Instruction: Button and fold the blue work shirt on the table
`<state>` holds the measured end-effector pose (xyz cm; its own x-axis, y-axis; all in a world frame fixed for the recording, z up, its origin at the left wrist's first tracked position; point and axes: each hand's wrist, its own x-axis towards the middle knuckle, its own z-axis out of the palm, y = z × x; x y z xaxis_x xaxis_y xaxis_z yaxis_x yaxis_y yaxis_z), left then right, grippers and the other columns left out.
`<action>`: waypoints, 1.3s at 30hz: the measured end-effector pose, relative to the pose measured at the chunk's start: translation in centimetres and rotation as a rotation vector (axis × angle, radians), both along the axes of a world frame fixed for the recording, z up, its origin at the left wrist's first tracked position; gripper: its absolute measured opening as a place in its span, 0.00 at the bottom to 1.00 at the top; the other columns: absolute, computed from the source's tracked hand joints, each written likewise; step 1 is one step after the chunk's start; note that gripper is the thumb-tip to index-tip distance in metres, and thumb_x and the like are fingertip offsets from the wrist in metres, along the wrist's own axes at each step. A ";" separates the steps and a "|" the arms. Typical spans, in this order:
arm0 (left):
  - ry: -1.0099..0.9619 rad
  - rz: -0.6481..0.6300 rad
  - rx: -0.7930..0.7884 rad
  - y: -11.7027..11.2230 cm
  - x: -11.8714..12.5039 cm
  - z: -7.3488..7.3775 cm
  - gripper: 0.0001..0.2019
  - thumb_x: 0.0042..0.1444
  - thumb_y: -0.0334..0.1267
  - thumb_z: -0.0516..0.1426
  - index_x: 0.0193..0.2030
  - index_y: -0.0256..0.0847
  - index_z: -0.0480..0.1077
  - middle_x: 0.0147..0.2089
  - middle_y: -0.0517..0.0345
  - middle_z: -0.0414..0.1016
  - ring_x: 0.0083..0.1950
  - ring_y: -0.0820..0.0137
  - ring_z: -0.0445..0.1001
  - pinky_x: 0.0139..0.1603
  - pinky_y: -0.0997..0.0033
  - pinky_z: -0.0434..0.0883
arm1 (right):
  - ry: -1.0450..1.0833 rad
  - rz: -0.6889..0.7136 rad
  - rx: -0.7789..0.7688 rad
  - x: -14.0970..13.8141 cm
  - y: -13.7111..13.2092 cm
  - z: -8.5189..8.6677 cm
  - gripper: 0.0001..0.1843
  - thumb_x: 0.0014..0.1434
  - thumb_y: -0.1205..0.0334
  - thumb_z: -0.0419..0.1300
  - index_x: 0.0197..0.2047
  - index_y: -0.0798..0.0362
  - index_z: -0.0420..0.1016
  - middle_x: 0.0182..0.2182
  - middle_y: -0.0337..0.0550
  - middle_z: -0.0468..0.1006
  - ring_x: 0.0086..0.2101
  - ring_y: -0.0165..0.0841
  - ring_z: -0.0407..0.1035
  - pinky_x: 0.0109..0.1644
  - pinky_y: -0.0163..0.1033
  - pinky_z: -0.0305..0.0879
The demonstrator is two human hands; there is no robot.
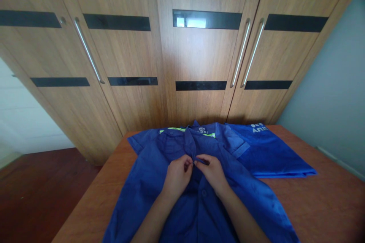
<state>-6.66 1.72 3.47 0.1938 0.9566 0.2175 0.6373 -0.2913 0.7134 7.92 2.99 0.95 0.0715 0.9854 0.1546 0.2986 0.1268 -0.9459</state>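
A blue short-sleeved work shirt [142,193] lies front up, its collar toward the wardrobe. Yellow-green reflective strips cross its chest, and a pale printed emblem sits on the right side of the chest. Halfway down the front placket, my left hand [180,170] pinches the cloth edge between thumb and fingers. Close beside it my right hand [210,169] also pinches the placket, the fingertips of both hands almost meeting. Whatever small part lies between the fingertips is hidden. Below the right hand, a dark button [203,193] shows on the placket.
The shirt rests on a reddish-brown wooden table [322,201]. Under its right sleeve extends a folded bright blue cloth [273,155] with pale lettering. Behind the table stands a wooden wardrobe [196,57] with long metal handles. A pale wall is at the right.
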 end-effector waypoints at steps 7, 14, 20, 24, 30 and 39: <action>-0.021 0.015 0.042 0.1 0.1 -0.3 0.07 0.54 0.29 0.52 0.34 0.42 0.70 0.30 0.60 0.76 0.32 0.71 0.75 0.34 0.76 0.66 | 0.171 0.104 -0.061 0.4 0.0 0.5 0.14 0.53 0.54 0.59 0.30 0.54 0.82 0.27 0.42 0.81 0.35 0.39 0.72 0.42 0.40 0.66; -0.038 0.006 0.050 0.0 0.1 -0.2 0.07 0.54 0.30 0.52 0.34 0.43 0.70 0.29 0.60 0.76 0.32 0.71 0.75 0.34 0.76 0.66 | 0.166 0.120 -0.035 0.5 -0.1 0.7 0.16 0.54 0.51 0.58 0.29 0.53 0.81 0.26 0.41 0.79 0.32 0.37 0.71 0.38 0.38 0.65; -0.036 -0.007 0.060 0.1 0.0 -0.1 0.08 0.54 0.29 0.52 0.33 0.43 0.71 0.30 0.60 0.77 0.32 0.71 0.75 0.34 0.76 0.66 | 0.048 0.102 0.044 0.4 0.0 0.5 0.19 0.56 0.49 0.56 0.30 0.54 0.81 0.28 0.43 0.80 0.33 0.39 0.72 0.40 0.40 0.65; -0.040 0.005 0.060 0.2 0.0 -0.3 0.07 0.54 0.30 0.52 0.33 0.43 0.71 0.29 0.60 0.76 0.31 0.71 0.74 0.33 0.76 0.66 | 0.125 0.109 -0.002 0.6 0.0 0.3 0.23 0.60 0.48 0.51 0.31 0.55 0.81 0.30 0.45 0.81 0.38 0.41 0.73 0.44 0.42 0.66; -0.091 -0.003 0.043 0.4 -0.2 -0.5 0.07 0.54 0.31 0.52 0.34 0.42 0.71 0.29 0.60 0.76 0.31 0.71 0.74 0.34 0.76 0.66 | 0.046 0.132 0.063 0.7 0.6 -0.6 0.11 0.54 0.60 0.56 0.33 0.52 0.79 0.32 0.44 0.81 0.34 0.36 0.74 0.41 0.40 0.68; -0.134 -0.013 0.026 0.7 -0.4 -1.0 0.07 0.54 0.31 0.51 0.33 0.42 0.71 0.29 0.60 0.75 0.31 0.71 0.74 0.34 0.76 0.66 | -0.129 0.132 0.193 0.6 0.2 -0.1 0.10 0.53 0.66 0.56 0.33 0.52 0.79 0.29 0.42 0.79 0.31 0.33 0.72 0.36 0.36 0.66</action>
